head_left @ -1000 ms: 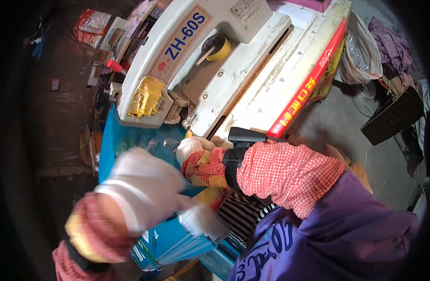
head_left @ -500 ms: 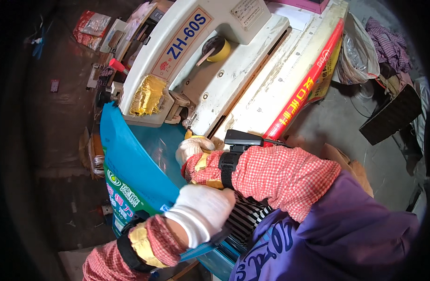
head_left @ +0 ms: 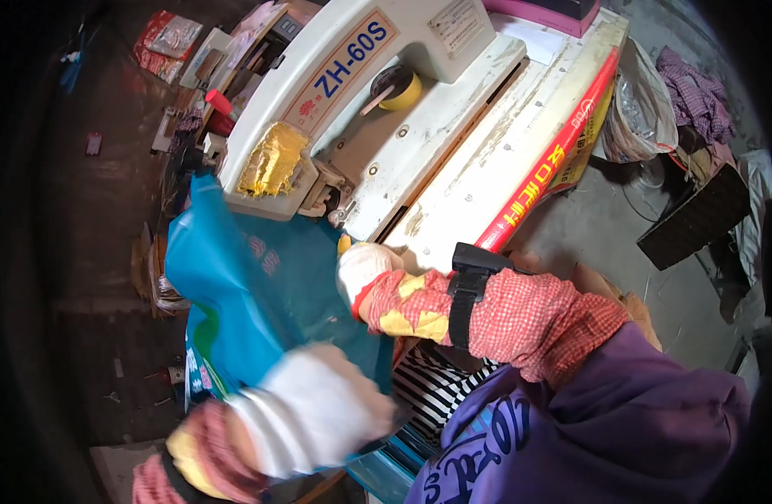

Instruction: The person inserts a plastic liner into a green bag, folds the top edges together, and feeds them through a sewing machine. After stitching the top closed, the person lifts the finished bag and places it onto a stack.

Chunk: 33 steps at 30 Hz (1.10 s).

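A blue printed plastic sack hangs at the needle end of a white sewing machine, its upper edge by the presser foot. My right hand, in a white glove with yellow at a fingertip, is closed on the sack's edge just in front of the foot. Nearer to me, my left hand in a white glove is over the lower part of the sack. Motion smears it, and its fingers are turned away from view. More blue plastic shows below it at my lap.
A roll of yellow tape sits on the machine bed under the arm. Red printed film covers the table's right edge. Beyond it stand a white sack and a dark board. A red-topped item is behind the machine.
The sack has swung and folded over, showing more of its plain blue face. My left hand has moved down a little and blurred; my right hand has shifted slightly right.
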Motion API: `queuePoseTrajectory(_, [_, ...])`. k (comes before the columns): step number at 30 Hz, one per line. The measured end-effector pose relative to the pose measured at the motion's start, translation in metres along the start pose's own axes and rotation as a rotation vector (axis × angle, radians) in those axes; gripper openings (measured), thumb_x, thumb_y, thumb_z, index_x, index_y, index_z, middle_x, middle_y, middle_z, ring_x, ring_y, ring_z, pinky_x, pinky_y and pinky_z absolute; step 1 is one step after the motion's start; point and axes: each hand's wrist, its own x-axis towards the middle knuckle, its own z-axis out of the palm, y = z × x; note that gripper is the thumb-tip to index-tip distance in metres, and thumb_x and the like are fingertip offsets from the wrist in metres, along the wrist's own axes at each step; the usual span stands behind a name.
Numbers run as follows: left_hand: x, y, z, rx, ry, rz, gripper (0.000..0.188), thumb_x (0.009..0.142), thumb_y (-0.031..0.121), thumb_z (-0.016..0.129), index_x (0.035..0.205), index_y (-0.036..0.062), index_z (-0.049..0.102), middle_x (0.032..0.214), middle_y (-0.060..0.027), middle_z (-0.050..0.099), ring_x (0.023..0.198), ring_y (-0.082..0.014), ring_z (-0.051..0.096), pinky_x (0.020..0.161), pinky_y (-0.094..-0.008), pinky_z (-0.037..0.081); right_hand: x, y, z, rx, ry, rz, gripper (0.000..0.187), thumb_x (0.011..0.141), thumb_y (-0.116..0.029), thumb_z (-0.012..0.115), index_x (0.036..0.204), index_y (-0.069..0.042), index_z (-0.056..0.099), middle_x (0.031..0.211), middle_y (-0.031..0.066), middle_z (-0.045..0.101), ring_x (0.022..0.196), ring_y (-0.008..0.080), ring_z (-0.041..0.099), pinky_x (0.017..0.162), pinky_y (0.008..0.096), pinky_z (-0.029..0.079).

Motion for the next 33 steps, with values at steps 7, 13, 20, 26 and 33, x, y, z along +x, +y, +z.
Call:
queuePoseTrajectory(7, [0.048, -0.035, 0.053, 0.068, 0.142, -0.482, 0.006, 0.064, 0.014, 0.06, 0.065, 0.0111, 0.065, 0.064, -0.0113, 0.063, 0.064, -0.0289, 0.064, 0.055, -0.039, 0.05, 0.019, -0.02, -0.061, -0.294, -0.181, 0.073, 0.017, 0.071, -0.018, 0.063, 0.083, -0.011, 0.072, 0.087, 0.0099, 0.069, 0.077, 0.0272, 0.066, 0.067, 0.0438, 0.053])
queuePoseTrajectory(13, [0.046, -0.134, 0.125, 0.072, 0.46, -0.944, 0.01, 0.068, 0.008, 0.06, 0.076, 0.0069, 0.065, 0.076, -0.016, 0.065, 0.075, -0.0294, 0.064, 0.066, -0.0385, 0.051, 0.013, 0.004, -0.088, 0.19, -0.248, -0.013, 0.033, 0.082, -0.025, 0.05, 0.109, -0.008, 0.059, 0.097, 0.0194, 0.063, 0.09, 0.037, 0.06, 0.076, 0.0449, 0.048])
queuePoseTrajectory(20, [-0.015, -0.106, 0.159, -0.287, 0.675, -1.019, 0.013, 0.081, 0.018, 0.055, 0.08, 0.0056, 0.056, 0.081, -0.0187, 0.06, 0.081, -0.0373, 0.058, 0.07, -0.0453, 0.047, -0.006, -0.025, -0.063, 0.036, -0.014, -0.36, 0.049, 0.076, -0.021, 0.064, 0.12, -0.003, 0.048, 0.116, 0.0194, 0.052, 0.104, 0.0323, 0.053, 0.09, 0.0401, 0.043])
queuePoseTrajectory(26, [-0.149, 0.051, 0.101, 0.132, 0.668, -1.138, 0.011, 0.075, 0.013, 0.063, 0.083, 0.013, 0.056, 0.086, -0.0103, 0.06, 0.085, -0.0251, 0.059, 0.078, -0.0398, 0.047, 0.029, -0.048, -0.046, -0.437, 0.127, -0.534, 0.035, 0.08, -0.019, 0.049, 0.113, -0.012, 0.058, 0.121, 0.0134, 0.054, 0.119, 0.0296, 0.044, 0.099, 0.037, 0.033])
queuePoseTrajectory(33, [-0.208, 0.076, 0.142, 0.429, 1.445, -1.272, 0.045, 0.07, 0.001, 0.07, 0.112, 0.0034, 0.056, 0.114, -0.0139, 0.056, 0.103, -0.0311, 0.055, 0.097, -0.0396, 0.042, -0.033, -0.133, -0.073, 0.28, -0.002, -0.693, 0.025, 0.076, -0.008, 0.057, 0.101, -0.008, 0.061, 0.084, 0.0153, 0.061, 0.081, 0.0343, 0.059, 0.072, 0.0398, 0.048])
